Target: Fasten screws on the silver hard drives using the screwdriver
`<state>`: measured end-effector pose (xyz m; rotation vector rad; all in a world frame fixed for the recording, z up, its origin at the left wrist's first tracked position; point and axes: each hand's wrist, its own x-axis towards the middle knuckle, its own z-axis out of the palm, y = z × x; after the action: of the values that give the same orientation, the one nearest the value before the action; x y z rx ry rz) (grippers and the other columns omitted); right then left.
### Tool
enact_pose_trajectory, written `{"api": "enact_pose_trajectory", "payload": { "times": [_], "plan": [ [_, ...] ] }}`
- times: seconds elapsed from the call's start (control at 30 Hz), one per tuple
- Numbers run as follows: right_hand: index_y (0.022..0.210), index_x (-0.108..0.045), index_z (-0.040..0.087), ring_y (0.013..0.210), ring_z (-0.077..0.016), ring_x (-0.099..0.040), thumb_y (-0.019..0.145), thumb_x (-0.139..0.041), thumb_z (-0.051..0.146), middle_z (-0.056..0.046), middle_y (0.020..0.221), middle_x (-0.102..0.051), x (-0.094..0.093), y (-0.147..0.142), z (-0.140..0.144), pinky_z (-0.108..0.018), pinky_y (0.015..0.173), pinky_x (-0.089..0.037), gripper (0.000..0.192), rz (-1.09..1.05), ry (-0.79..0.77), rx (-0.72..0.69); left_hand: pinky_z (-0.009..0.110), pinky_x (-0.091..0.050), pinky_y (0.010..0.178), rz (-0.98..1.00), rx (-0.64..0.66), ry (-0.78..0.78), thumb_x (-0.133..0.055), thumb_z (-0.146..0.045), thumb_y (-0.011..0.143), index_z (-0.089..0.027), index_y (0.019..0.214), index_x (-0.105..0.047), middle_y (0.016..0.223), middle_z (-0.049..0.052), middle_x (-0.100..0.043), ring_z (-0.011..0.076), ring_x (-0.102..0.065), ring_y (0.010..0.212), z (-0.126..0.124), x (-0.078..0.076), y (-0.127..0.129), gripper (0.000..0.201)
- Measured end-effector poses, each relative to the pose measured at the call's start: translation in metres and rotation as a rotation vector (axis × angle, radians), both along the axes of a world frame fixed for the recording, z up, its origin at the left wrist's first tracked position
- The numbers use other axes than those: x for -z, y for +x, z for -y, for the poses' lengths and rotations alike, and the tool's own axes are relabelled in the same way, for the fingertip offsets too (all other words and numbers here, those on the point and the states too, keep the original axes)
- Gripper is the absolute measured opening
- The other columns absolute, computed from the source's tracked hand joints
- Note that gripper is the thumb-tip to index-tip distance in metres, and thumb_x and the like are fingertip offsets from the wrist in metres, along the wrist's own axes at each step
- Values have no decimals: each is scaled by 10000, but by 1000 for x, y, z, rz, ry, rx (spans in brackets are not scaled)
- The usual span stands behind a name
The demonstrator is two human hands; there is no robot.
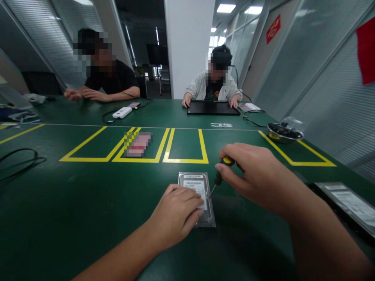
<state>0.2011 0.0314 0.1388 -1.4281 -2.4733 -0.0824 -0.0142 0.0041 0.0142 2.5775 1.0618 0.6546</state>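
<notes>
A silver hard drive (208, 218) with a white label lies on the green table in front of me. My left hand (177, 210) rests across its top, fingers bent over the label, holding it against the table. Part of the drive is hidden under that hand. In my right hand (258, 169) is a screwdriver (218, 178) with a dark and yellow handle, pinched between thumb and fingers. Its thin shaft slants down to the left, and the tip meets the right edge of the drive. Whether it sits in a screw is too small to tell.
A second drive (348, 203) lies at the right beside my forearm. Yellow tape (187, 160) marks the table, with a pinkish item (139, 144) inside one frame. A metal bowl (284, 134) stands back right. Two people sit opposite, one holding a black panel (213, 108).
</notes>
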Motion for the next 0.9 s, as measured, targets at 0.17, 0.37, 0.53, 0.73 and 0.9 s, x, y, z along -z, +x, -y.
{"api": "enact_pose_trajectory", "payload": {
  "times": [0.17,0.37,0.53,0.73,0.9],
  "plan": [
    [889,-543,209,711,-161,-468,916,-482,298,-8,822,-530,-2,0,2,-300,647,-321,112,-2,-14,-13,402,-334,912,5,-5,4,-562,-255,950,-268,1144,-648,1132,-16,-712,210,-621,1080,1,0,0,213],
    [877,-535,209,714,-159,-464,917,-487,306,-7,819,-524,-1,-1,3,-301,646,-315,116,-8,-31,-26,404,-335,915,11,-4,0,-563,-254,948,-269,1133,-651,1134,-12,-712,215,-620,1079,0,0,0,206],
    [874,-527,211,721,-162,-468,927,-481,323,-8,823,-524,-1,0,2,-304,656,-321,132,-1,-32,-14,410,-334,916,0,2,-5,-553,-262,953,-263,1113,-657,1132,-1,-714,224,-621,1080,0,-1,0,190],
    [885,-531,207,728,-165,-481,925,-477,309,-13,826,-528,-2,-1,3,-306,671,-338,122,-7,-32,-22,409,-333,918,1,0,0,-560,-261,948,-266,1121,-656,1130,-4,-713,222,-618,1075,1,-1,0,198],
    [889,-534,206,738,-165,-494,927,-480,306,-17,838,-535,-2,-3,5,-305,679,-352,120,-2,-35,-12,415,-333,922,3,6,-1,-546,-261,955,-263,1141,-650,1133,7,-711,228,-616,1071,1,-1,0,213]
  ]
}}
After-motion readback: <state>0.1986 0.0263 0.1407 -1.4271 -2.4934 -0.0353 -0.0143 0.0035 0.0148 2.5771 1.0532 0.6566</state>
